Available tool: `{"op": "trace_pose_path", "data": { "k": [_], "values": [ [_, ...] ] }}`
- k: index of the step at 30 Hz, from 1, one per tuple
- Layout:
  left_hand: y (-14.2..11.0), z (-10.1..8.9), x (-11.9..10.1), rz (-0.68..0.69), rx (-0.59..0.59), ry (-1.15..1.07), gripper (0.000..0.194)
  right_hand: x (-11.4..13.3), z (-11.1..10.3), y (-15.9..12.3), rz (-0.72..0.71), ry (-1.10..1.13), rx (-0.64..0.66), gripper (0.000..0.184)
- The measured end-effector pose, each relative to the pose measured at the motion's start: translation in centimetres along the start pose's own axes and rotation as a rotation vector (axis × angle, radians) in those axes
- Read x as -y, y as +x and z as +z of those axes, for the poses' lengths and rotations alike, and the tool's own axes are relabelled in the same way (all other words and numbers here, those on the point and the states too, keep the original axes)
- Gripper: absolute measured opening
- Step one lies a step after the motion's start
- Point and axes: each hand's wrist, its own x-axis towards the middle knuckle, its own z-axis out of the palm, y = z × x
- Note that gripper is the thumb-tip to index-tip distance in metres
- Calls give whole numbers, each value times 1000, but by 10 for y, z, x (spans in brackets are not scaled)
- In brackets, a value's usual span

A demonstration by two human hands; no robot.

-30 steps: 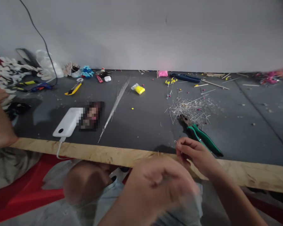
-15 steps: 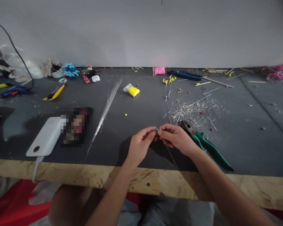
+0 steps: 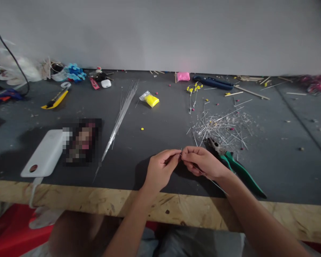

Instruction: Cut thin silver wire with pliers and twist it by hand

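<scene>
Both hands meet over the dark table, near its wooden front edge. The left hand and the right hand come together fingertip to fingertip, each pinched narrow on a thin wire — its near end sits in the pinch between the two thumbs and forefingers, and the rest runs down and to the right beneath the right hand, out along the wrist. Whatever else may sit at the pinch is too small to make out.

Just beside the right hand, to its right, lies a pair of pliers with green handles, the jaws pointing toward a scattered heap of cut wire bits farther back. A bundle of long straight wires lies on the table to the left of the hands, running from the near side toward the wall. Near it are a small yellow packet and, well to the left, a white power bank with its cord hanging over the edge. Along the back lie a yellow utility knife, a pink lump and a dark blue tool — all well apart from the hands.
</scene>
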Motion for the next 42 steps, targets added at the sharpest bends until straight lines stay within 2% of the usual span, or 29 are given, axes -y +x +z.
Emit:
{"op": "trace_pose_path", "data": {
  "k": [3, 9, 12, 16, 18, 25, 35, 42],
  "values": [
    [-1, 0, -1, 45, 13, 56, 18, 1, -1, -1, 63, 86, 50, 24],
    [-4, 1, -3, 226, -4, 230, 19, 5, -5, -3, 133, 157, 110, 22],
    [-6, 2, 0, 290, -19, 239, 23, 5, -7, -4, 150, 186, 133, 22],
    [-6, 4, 7, 445, -62, 214, 27, 4, -9, -4, 154, 207, 151, 21],
    [-6, 4, 9, 464, -74, 199, 25, 3, -9, -3, 156, 206, 157, 21],
    [-3, 2, 5, 364, -55, 186, 19, 2, -8, -2, 142, 178, 134, 21],
    [-4, 1, -3, 173, 37, 169, 23, 2, -6, 0, 100, 143, 73, 22],
    [-5, 3, -3, 90, 11, 172, 21, 2, -4, 0, 101, 120, 67, 18]
  ]
}}
